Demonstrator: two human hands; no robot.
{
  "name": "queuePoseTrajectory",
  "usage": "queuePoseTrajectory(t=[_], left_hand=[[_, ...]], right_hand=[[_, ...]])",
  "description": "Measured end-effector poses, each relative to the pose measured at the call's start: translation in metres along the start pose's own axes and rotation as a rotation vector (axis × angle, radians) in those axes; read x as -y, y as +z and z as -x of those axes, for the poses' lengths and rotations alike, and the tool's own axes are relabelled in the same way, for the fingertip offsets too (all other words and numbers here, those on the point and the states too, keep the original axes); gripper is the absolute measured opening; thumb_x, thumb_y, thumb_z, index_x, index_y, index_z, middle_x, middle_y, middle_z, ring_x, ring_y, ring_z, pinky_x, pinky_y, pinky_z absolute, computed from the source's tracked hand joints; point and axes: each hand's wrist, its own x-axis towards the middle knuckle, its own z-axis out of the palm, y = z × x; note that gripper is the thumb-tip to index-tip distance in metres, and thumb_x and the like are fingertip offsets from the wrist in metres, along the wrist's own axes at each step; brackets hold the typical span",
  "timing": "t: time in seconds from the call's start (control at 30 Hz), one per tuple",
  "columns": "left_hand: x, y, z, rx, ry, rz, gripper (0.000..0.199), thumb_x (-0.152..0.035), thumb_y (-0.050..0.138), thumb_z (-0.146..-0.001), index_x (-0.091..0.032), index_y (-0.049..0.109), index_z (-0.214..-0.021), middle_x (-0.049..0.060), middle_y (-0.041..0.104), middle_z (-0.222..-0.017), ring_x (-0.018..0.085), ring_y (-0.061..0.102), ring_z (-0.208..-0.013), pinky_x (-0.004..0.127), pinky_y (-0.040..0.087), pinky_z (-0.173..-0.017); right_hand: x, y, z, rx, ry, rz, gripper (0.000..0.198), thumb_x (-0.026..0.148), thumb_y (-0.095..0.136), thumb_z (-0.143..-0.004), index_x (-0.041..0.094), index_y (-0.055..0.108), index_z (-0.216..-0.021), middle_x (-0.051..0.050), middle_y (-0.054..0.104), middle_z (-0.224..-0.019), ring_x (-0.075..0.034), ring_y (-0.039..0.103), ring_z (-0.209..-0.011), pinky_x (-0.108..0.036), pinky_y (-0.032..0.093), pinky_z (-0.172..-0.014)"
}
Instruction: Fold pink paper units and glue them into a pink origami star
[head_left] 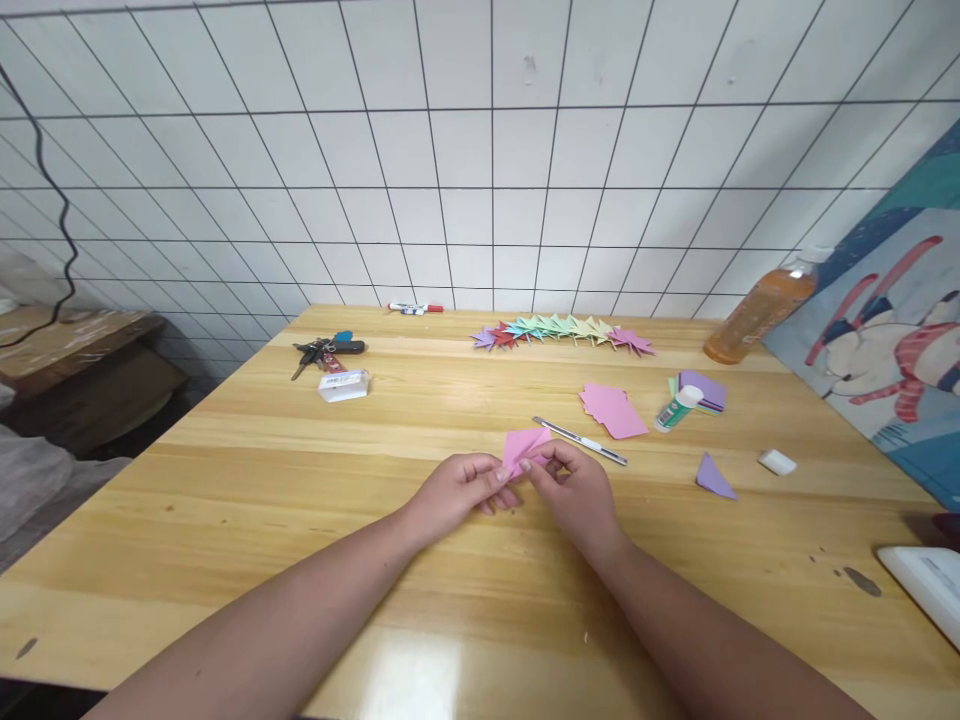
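Between my two hands is a pink sheet of folded paper (523, 446), its creased upper part showing above the fingers. My left hand (466, 485) pinches its lower left side between thumb and fingers. On the other side, my right hand (574, 487) has its thumb and fingers closed on the right edge. Just behind the paper lies a silver-and-white craft knife or pen (580, 441), slanting down to the right. A pile of pink paper sheets (613, 411) rests beyond it. Part of the folded paper is covered by my fingers.
Along the tiled wall sits a row of colourful folded-paper pieces (559, 328), near a marker (415, 308). Keys (322, 352) and a small white box (343, 386) lie left. Rightward are a glue stick (679, 409), coloured paper (705, 389), a purple triangle (714, 477), an eraser (777, 462) and a bottle (761, 308).
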Motion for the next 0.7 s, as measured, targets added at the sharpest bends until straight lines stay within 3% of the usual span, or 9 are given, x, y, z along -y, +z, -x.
queuePoseTrajectory(t=[0.17,0.47,0.57,0.7], left_hand=[[0.0040,0.0000,-0.0030,-0.026,-0.038,0.043,0.038,-0.047,0.054,-0.080,-0.012,0.066,-0.076,0.008,0.069,-0.066,0.013,0.059,-0.056,0.022,0.042,-0.056],[0.0014,0.0062,-0.0011,-0.050,0.019,0.023,0.038,-0.048,0.062,-0.074,-0.011,0.063,-0.080,0.007,0.067,-0.072,0.013,0.059,-0.061,0.023,0.044,-0.058],[0.0018,0.0060,-0.0021,-0.060,-0.016,0.030,0.039,-0.049,0.062,-0.073,-0.010,0.063,-0.069,0.007,0.067,-0.064,0.012,0.057,-0.056,0.023,0.043,-0.057],[0.0025,-0.0013,-0.0032,-0.010,-0.077,0.123,0.042,-0.050,0.057,-0.077,-0.010,0.066,-0.073,0.009,0.069,-0.065,0.013,0.060,-0.056,0.023,0.044,-0.057]], right_hand=[[-0.0002,0.0015,0.0011,-0.033,-0.005,0.042,0.017,0.035,0.058,-0.075,0.019,0.062,-0.069,0.002,0.055,-0.058,-0.011,0.045,-0.052,-0.022,0.035,-0.049],[-0.0012,0.0040,0.0023,-0.025,-0.010,0.009,0.018,0.035,0.057,-0.074,0.019,0.061,-0.067,0.001,0.058,-0.060,-0.012,0.046,-0.053,-0.022,0.037,-0.051],[-0.0011,0.0048,0.0027,-0.028,-0.016,0.016,0.017,0.033,0.057,-0.074,0.019,0.062,-0.069,0.001,0.059,-0.061,-0.012,0.047,-0.053,-0.023,0.037,-0.051],[-0.0011,0.0028,0.0011,-0.036,-0.010,0.029,0.018,0.034,0.057,-0.075,0.018,0.063,-0.068,0.000,0.059,-0.062,-0.012,0.048,-0.054,-0.023,0.038,-0.052]])
